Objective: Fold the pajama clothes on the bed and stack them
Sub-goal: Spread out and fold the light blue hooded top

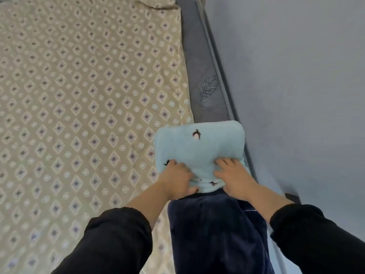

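Left of the left hand [177, 177], a beige diamond-patterned blanket [79, 95] covers the bed. That hand pinches the near edge of a folded light-blue penguin-print pajama piece [199, 143], fingers on top and thumb tucked beneath. The piece lies just beyond both hands, at the blanket's right edge. Between the forearms, a navy fleece garment [213, 234] lies under that near edge. The right hand [233, 178] grips the same edge, fingers curled into the fleece. Beyond and right of it runs a grey mattress [199, 76] bearing feather embroidery [208, 89], then a plain grey surface [296, 76]. Black sleeves [114, 244] cover both arms.
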### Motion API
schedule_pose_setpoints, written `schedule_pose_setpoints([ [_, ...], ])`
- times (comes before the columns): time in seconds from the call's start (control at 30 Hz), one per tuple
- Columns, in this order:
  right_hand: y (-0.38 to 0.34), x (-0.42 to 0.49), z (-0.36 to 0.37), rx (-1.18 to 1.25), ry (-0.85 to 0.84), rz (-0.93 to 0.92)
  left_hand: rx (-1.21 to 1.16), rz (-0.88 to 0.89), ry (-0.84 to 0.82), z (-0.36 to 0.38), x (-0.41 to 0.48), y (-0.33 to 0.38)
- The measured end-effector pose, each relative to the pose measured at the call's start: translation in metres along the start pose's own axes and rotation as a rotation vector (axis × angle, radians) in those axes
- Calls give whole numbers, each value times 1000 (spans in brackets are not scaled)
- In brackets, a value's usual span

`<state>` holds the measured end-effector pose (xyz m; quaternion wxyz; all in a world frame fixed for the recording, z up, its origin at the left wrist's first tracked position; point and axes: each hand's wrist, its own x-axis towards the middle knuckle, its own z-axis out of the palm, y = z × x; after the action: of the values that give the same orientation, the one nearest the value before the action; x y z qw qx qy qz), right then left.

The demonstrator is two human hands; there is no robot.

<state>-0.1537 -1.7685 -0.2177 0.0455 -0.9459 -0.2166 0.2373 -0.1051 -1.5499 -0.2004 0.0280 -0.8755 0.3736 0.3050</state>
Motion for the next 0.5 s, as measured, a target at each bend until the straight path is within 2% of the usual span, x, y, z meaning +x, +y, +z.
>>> schedule_pose_setpoints([
  [0.03, 5, -4, 6, 91, 28, -1, -180, -46, 145, 4, -3, 2],
  [0.07, 8, -8, 8, 211, 79, 19, -364, -155, 368, 6, -5, 1],
  [0.13, 12, -10, 2, 489, 192, 98, -588, -506, 787, 0, -4, -7],
  [0.17, 13, -8, -4, 610, 271, 153, -676, -685, 859, -4, -2, -14],
  [0.2, 14, -5, -12, 702, 366, 226, -780, -848, 817, -10, 2, -21],
  [0.23, 13, 0, -19, 753, 468, 323, -937, -961, 699, -13, 8, -28],
  [0.3, 14, 15, -30, 769, 642, 591, -1383, -1037, 491, -18, 17, -34],
  [0.33, 15, 23, -34, 788, 669, 736, -1578, -1037, 428, -20, 19, -34],
  [0.4, 19, 37, -37, 1063, 539, 913, -1668, -1010, 386, -17, 19, -34],
  [0.47, 21, 44, -37, 1458, 348, 898, -1684, -996, 394, -15, 17, -31],
  [0.5, 21, 46, -38, 1538, 304, 874, -1704, -979, 390, -17, 16, -30],
])
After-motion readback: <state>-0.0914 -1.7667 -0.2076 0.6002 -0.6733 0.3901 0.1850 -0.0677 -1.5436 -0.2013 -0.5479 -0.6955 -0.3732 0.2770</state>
